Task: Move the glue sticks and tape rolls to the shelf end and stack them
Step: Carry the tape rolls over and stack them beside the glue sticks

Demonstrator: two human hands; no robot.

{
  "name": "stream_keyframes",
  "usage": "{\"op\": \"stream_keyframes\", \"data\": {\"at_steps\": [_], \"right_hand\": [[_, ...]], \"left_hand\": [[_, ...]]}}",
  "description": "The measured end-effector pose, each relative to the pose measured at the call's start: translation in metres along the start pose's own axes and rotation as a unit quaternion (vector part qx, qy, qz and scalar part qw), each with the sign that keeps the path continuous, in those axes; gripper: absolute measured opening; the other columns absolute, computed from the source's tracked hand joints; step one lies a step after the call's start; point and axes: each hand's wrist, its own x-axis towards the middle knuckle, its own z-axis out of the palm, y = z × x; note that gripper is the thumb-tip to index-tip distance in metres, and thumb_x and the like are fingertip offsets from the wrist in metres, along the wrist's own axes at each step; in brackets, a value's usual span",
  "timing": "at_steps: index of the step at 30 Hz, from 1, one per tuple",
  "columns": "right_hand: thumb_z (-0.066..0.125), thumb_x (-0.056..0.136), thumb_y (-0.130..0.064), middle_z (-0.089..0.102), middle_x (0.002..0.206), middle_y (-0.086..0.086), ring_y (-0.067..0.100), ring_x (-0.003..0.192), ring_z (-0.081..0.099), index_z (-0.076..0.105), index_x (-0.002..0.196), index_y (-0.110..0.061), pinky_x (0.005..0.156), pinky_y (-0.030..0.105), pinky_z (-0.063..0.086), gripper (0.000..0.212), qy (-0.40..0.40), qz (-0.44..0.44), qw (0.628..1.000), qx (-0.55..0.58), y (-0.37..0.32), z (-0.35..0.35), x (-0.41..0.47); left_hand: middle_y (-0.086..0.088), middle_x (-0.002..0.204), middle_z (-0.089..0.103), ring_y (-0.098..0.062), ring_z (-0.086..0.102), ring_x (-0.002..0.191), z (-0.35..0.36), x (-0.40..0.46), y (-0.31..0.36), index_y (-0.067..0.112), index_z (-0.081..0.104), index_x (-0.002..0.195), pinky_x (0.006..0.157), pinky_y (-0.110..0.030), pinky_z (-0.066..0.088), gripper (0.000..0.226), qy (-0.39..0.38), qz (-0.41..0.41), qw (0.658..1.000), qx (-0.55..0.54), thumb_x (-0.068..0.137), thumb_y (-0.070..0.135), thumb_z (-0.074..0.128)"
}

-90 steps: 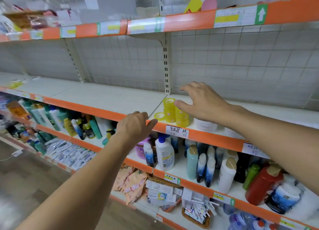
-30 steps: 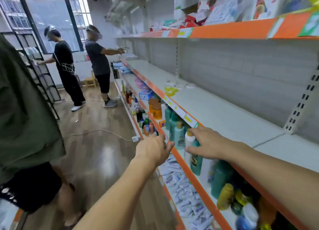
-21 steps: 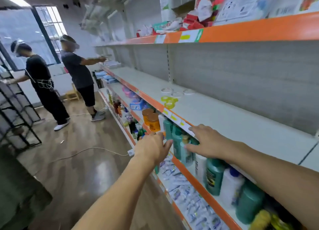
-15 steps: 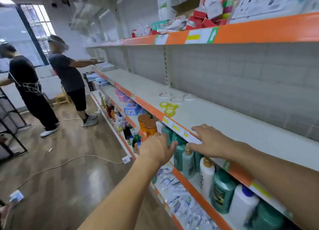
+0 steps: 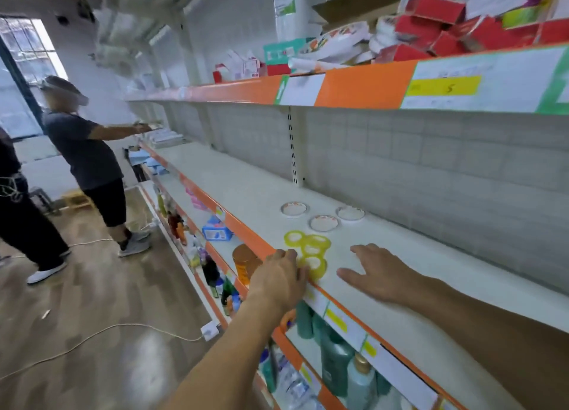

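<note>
1. As the yellow tape rolls (image 5: 309,252) lie in a cluster at the front edge of the shelf (image 5: 400,286), the left hand (image 5: 281,278) touches their near side, fingers loosely apart, gripping nothing.
2. The right hand (image 5: 380,275) rests flat and spread on the shelf, just right of the rolls.
3. Risk: a push from the left hand could knock the rolls off the edge.
</note>
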Motion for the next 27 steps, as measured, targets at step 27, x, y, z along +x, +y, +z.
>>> {"op": "stream_keyframes", "data": {"at_steps": [27], "right_hand": [[0.081, 0.059, -0.06, 0.057, 0.111, -0.015, 0.011, 0.11, 0.054, 0.067, 0.11, -0.034, 0.096, 0.025, 0.046, 0.059, 0.211, 0.195, 0.923, 0.257, -0.037, 0.058, 0.11]], "left_hand": [[-0.017, 0.121, 0.062, -0.037, 0.054, 0.112, 0.057, 0.163, -0.069, 0.002, 0.06, 0.128, 0.1, -0.038, 0.035, 0.044, 0.022, 0.186, 0.97, -0.156, 0.09, 0.025, 0.064]]}}
